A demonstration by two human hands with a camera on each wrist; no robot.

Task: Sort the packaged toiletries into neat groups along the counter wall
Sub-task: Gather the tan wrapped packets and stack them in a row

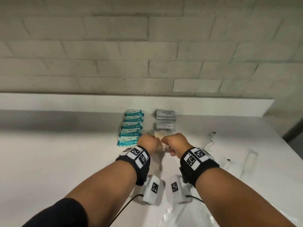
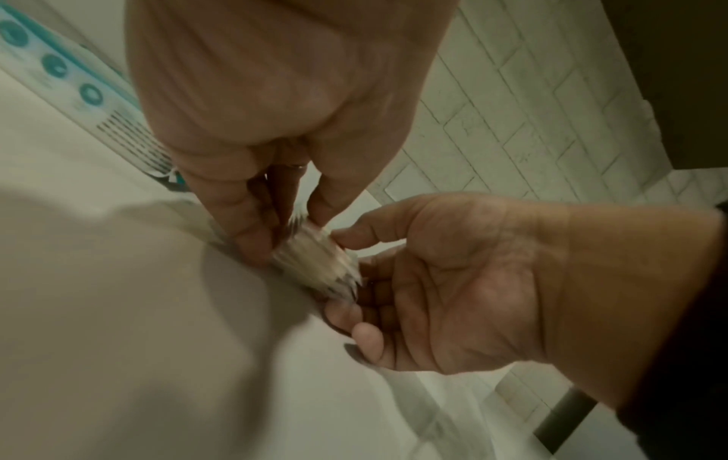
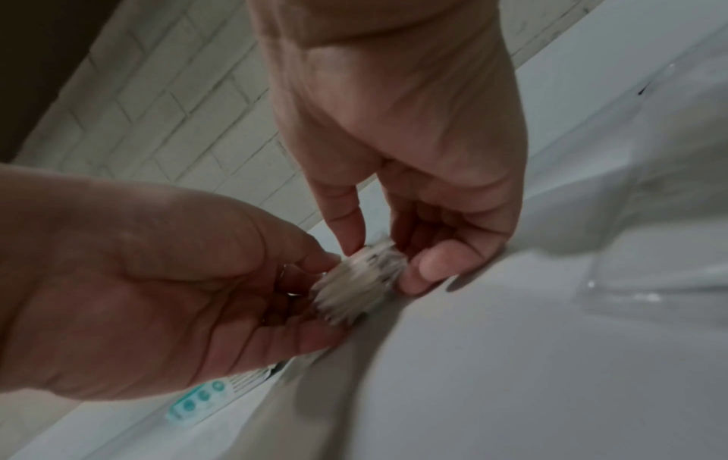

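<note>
Pinching one small stack of clear packets from both sides, the hands meet at the centre of the head view. The left hand grips its left end with thumb and fingers curled round it; the right hand grips the right end the same way. In the left wrist view the stack shows as a blurred pale bundle between the fingertips of both hands, low over the table; whether it touches the surface cannot be told. The right wrist view shows the same bundle with the right fingertips near or on the table.

Just above the hands in the head view lies a pale packet, and above it two grey sachet piles reaching toward the ledge under the brick wall. Left of these, a row of teal packs overlaps in a column from the ledge down to beside the left hand.

At the right of the frame a white cable trails across the table. Clear plastic film lies at the lower centre, by the table's near edge. Both wrists wear black bands with square markers.
</note>
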